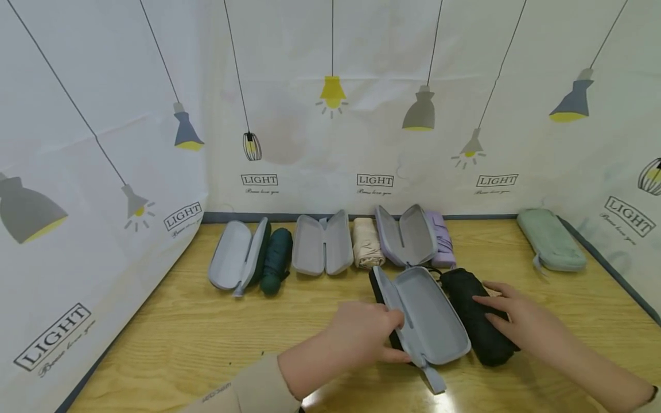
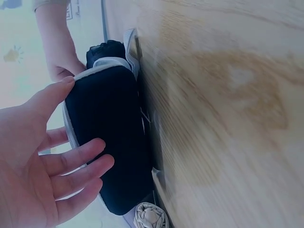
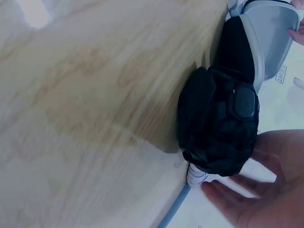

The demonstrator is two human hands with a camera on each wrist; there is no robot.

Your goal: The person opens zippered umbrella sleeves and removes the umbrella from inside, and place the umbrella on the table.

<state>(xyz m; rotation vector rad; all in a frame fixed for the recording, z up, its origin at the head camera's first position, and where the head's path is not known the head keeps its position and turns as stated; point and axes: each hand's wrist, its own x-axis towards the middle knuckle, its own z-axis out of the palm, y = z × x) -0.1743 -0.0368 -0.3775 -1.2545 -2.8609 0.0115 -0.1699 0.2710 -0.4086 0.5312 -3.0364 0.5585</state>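
An unfolded black case (image 1: 434,315) with a grey lining lies in front of the person, its zip-edged halves parted. At its left half is the left hand (image 1: 361,330), one finger over the edge and the thumb lower by the near end. The left wrist view shows the other fingers beside the lid's black outer face (image 2: 109,137). Right of the case lies a folded black umbrella (image 1: 477,315) with a strap loop at its far end. The right hand (image 1: 521,315) touches its upper right side with spread fingers; its round end (image 3: 244,102) shows in the right wrist view.
Behind stand a parted dark green case (image 1: 227,255), a green folded umbrella (image 1: 277,261), a grey-lined case (image 1: 310,246), a beige umbrella (image 1: 368,241), a lilac case (image 1: 415,232) and a lilac umbrella (image 1: 441,235). A closed mint case (image 1: 552,238) lies far right. Printed sheets (image 1: 310,34) border the wooden table.
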